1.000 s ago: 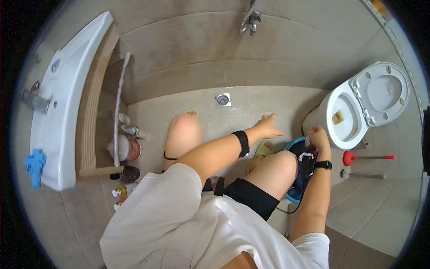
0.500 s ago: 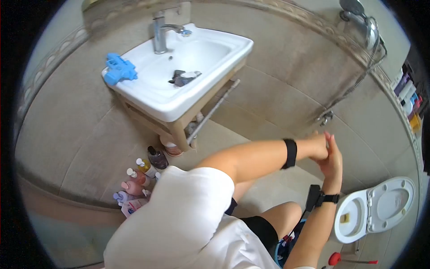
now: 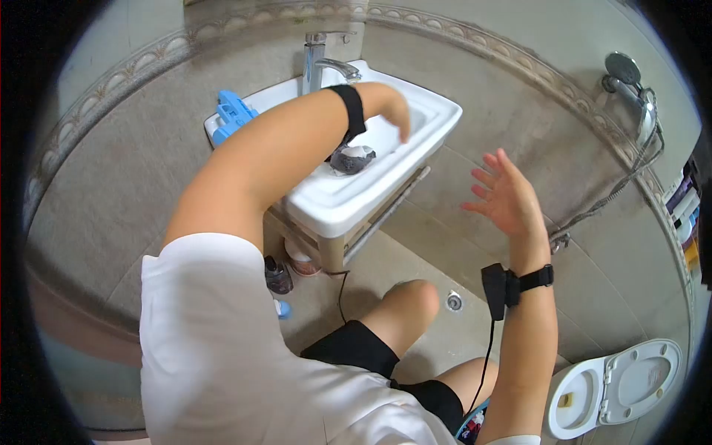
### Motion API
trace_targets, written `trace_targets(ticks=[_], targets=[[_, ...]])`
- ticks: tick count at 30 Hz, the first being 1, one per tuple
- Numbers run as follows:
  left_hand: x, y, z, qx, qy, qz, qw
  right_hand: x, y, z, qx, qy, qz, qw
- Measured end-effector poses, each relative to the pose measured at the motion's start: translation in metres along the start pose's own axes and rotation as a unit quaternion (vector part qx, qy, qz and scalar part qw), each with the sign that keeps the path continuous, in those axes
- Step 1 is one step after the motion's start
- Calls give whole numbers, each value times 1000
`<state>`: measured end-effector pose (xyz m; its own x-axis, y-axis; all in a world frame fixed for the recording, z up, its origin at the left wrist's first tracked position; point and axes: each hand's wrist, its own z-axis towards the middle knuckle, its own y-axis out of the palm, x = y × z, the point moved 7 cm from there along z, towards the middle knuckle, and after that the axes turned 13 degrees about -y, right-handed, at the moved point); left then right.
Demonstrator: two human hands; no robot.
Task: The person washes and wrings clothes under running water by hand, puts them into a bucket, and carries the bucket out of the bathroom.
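Note:
Over the white sink (image 3: 326, 211) is my left hand (image 3: 387, 104), bent at the wrist beside the spout of the chrome faucet (image 3: 314, 63). Its fingers hang downward, partly hidden, and no held thing shows. A wet-looking dark grey and white cloth (image 3: 351, 160) lies in the basin below that hand. My right hand (image 3: 508, 194) is raised to the right of the sink, palm showing and fingers spread, touching nothing. A blue plastic object (image 3: 234, 113), shaped like a toy gun, rests on the sink's left corner, partly behind my left forearm.
A shower head (image 3: 621, 68) with a hose hangs on the right wall. The toilet (image 3: 575, 400) stands open at lower right. A dark bottle (image 3: 278, 276) is on the floor by the sink frame, and a drain (image 3: 454, 300) lies in the floor.
My hands were together at the right; they are now apart. My left hand has swung left over the sink, while my right has risen with its fingers spread. The view has shifted.

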<state>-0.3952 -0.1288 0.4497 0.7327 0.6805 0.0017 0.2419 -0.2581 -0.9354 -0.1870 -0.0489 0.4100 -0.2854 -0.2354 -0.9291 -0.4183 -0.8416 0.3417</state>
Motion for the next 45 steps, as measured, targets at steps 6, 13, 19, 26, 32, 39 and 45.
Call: trace_targets(ticks=[6,13,19,26,32,39,45], targets=[[-48,63,20,-87,-40,18,995,32,29,38,-14,37,19,999],[-63,102,64,-26,-68,85,994,48,33,44,-11,48,21,999],[-58,96,61,-30,-41,85,995,48,5,31,-3,41,57,998],[-50,12,-3,-25,-87,-302,949,23,-41,4,40,17,43,998],[36,-75,-98,74,59,-424,901,5,-72,-27,50,-22,50,997],[224,-25,-126,-106,218,-409,880,-26,-109,-115,137,-89,111,980],[347,127,-88,-403,207,-484,749,6,-203,-197,197,-115,98,969]])
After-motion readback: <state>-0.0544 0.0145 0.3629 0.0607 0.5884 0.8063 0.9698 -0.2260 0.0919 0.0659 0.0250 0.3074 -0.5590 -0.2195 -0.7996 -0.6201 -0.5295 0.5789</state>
